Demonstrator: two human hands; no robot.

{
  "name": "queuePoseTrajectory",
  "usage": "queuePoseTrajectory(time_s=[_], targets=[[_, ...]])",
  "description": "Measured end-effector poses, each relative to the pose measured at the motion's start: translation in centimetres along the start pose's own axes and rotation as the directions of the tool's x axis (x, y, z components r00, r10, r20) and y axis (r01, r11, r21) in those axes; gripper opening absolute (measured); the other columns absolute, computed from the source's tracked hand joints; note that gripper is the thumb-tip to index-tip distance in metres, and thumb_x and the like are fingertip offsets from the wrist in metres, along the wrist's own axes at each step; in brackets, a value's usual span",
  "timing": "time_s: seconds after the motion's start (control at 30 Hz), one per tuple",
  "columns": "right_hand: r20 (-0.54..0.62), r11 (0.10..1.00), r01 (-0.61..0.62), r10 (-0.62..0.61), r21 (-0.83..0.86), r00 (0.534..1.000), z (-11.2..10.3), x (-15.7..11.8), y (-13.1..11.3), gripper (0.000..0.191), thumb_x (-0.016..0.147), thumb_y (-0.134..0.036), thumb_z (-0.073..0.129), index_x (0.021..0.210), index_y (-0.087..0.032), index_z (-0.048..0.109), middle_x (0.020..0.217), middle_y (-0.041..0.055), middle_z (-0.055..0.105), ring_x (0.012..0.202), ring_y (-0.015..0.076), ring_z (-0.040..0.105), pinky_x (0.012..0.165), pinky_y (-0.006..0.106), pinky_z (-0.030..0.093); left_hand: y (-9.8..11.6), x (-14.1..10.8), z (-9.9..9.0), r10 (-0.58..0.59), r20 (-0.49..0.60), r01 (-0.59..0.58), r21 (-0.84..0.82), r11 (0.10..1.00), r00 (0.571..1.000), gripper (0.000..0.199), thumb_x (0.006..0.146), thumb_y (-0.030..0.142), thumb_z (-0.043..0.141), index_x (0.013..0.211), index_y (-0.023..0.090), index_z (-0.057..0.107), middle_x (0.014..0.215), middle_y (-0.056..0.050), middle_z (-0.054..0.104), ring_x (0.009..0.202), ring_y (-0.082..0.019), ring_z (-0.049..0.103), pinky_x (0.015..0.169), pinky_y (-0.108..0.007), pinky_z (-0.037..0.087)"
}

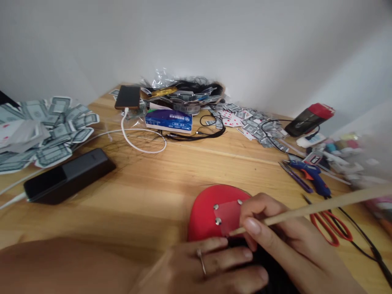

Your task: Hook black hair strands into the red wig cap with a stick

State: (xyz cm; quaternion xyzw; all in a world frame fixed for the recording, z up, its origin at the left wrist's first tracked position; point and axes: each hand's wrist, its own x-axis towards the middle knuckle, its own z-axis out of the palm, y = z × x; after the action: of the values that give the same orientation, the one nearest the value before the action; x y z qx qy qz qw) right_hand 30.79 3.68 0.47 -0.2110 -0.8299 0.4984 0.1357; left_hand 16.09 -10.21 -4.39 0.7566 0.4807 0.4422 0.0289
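At the bottom centre lies a red rounded pad (pixel 203 212), with a small translucent patch (pixel 228 214) on it held by several silver pins. Black hair-like material (pixel 269 265) covers the near part of the pad. My left hand (pixel 211 265), wearing a ring, rests flat with its fingers extended over the black material and the pad's near edge. My right hand (pixel 275 241) pinches a thin pale wooden stick (pixel 318 207) between thumb and index finger. The stick's tip points down at the patch's near edge, close to my left index fingertip.
Playing cards pile up at left (pixel 55 134) and back right (pixel 257 126). A black power bank (pixel 70 175), phone (pixel 128 97), blue tissue pack (pixel 169 121), glue gun (pixel 315 177) and red-handled scissors (pixel 332 228) lie around on the wooden table (pixel 147 179).
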Motion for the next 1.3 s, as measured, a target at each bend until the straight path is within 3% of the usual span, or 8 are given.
queuePoseTrajectory(time_s=[0.03, 0.1, 0.23, 0.43, 0.6, 0.8, 1.0, 1.3], targets=[[-0.005, 1.000, -0.003, 0.003, 0.020, 1.000, 0.1, 0.1, 0.0, 0.022, 0.100, -0.031, 0.052, 0.082, -0.026, 0.064, 0.073, -0.0047, 0.064, 0.068, 0.0102, 0.062, 0.062, 0.016, 0.049, 0.1, 0.8, -1.2, -0.033, 0.098, 0.037, -0.039, 0.999, 0.995, 0.031, 0.106, 0.021, 0.035, 0.113, 0.015, 0.065, 0.109, 0.005, 0.077, 0.110, -0.005, 0.066, 0.111, -0.015, 0.037], [-0.017, 0.999, -0.012, 0.013, 0.041, 1.000, 0.1, 0.2, -0.1, 0.024, 0.099, -0.032, 0.055, 0.078, -0.025, 0.064, 0.069, -0.0048, 0.063, 0.065, 0.0103, 0.060, 0.059, 0.015, 0.048, 0.5, 2.2, -3.3, -0.177, 0.078, 0.181, -0.044, 0.982, 0.981, 0.031, 0.104, 0.021, 0.040, 0.088, 0.021, 0.066, 0.095, 0.007, 0.077, 0.088, -0.005, 0.069, 0.093, -0.013, 0.049], [0.000, 0.997, 0.028, -0.028, 0.075, 1.000, -0.1, 0.6, -0.4, 0.030, 0.096, -0.027, 0.059, 0.066, -0.024, 0.061, 0.066, -0.0052, 0.062, 0.062, 0.0098, 0.059, 0.059, 0.015, 0.046, 0.5, 3.9, -5.1, -0.446, 0.201, 0.475, -0.130, 0.871, 0.872, 0.026, 0.099, 0.019, 0.044, 0.080, 0.020, 0.060, 0.084, 0.002, 0.065, 0.078, -0.009, 0.060, 0.069, -0.015, 0.049], [0.023, 0.990, 0.018, -0.021, 0.139, 0.999, -0.2, 0.6, -0.3, 0.031, 0.095, -0.027, 0.058, 0.064, -0.024, 0.061, 0.069, -0.0040, 0.066, 0.066, 0.0115, 0.062, 0.061, 0.017, 0.047, -1.6, 3.8, -4.1, -0.508, 0.499, 0.657, -0.179, 0.733, 0.702, 0.029, 0.100, 0.028, 0.040, 0.081, 0.018, 0.059, 0.074, 0.003, 0.059, 0.068, -0.011, 0.052, 0.061, -0.019, 0.042], [-0.011, 0.997, 0.008, -0.007, 0.077, 1.000, -0.1, 0.5, -0.2, 0.036, 0.096, -0.031, 0.055, 0.061, -0.022, 0.058, 0.064, -0.0034, 0.062, 0.062, 0.0107, 0.059, 0.058, 0.017, 0.046, -1.9, 3.6, -3.5, -0.517, 0.565, 0.706, -0.175, 0.686, 0.643, 0.028, 0.098, 0.032, 0.043, 0.085, 0.018, 0.063, 0.074, 0.002, 0.060, 0.069, -0.012, 0.053, 0.062, -0.020, 0.041], [-0.034, 1.000, -0.001, 0.001, -0.003, 0.999, -0.1, 0.4, -0.4, 0.041, 0.098, -0.035, 0.051, 0.060, -0.021, 0.058, 0.061, -0.0029, 0.059, 0.058, 0.0102, 0.058, 0.054, 0.017, 0.044, -2.1, 3.5, -3.0, -0.512, 0.577, 0.719, -0.202, 0.665, 0.636, 0.028, 0.099, 0.029, 0.043, 0.084, 0.016, 0.063, 0.068, 0.004, 0.053, 0.062, -0.010, 0.047, 0.058, -0.021, 0.035], [-0.062, 1.000, 0.014, -0.015, -0.017, 0.998, 0.0, 0.6, -0.4, 0.040, 0.096, -0.030, 0.054, 0.057, -0.021, 0.059, 0.060, -0.0033, 0.061, 0.057, 0.0093, 0.059, 0.055, 0.016, 0.044, -1.9, 3.4, -2.7, -0.515, 0.541, 0.696, -0.197, 0.691, 0.664, 0.024, 0.098, 0.023, 0.042, 0.090, 0.018, 0.065, 0.064, 0.006, 0.045, 0.056, -0.008, 0.039, 0.054, -0.021, 0.030], [-0.108, 1.000, 0.011, -0.010, 0.010, 0.994, 0.1, 0.6, -0.4, 0.042, 0.095, -0.032, 0.057, 0.055, -0.021, 0.060, 0.059, -0.0017, 0.060, 0.053, 0.0115, 0.057, 0.051, 0.019, 0.044, -1.4, 2.7, -2.3, -0.431, 0.498, 0.500, -0.005, 0.866, 0.752, 0.028, 0.099, 0.022, 0.035, 0.093, 0.017, 0.062, 0.070, 0.000, 0.059, 0.058, -0.013, 0.053, 0.057, -0.024, 0.037]])
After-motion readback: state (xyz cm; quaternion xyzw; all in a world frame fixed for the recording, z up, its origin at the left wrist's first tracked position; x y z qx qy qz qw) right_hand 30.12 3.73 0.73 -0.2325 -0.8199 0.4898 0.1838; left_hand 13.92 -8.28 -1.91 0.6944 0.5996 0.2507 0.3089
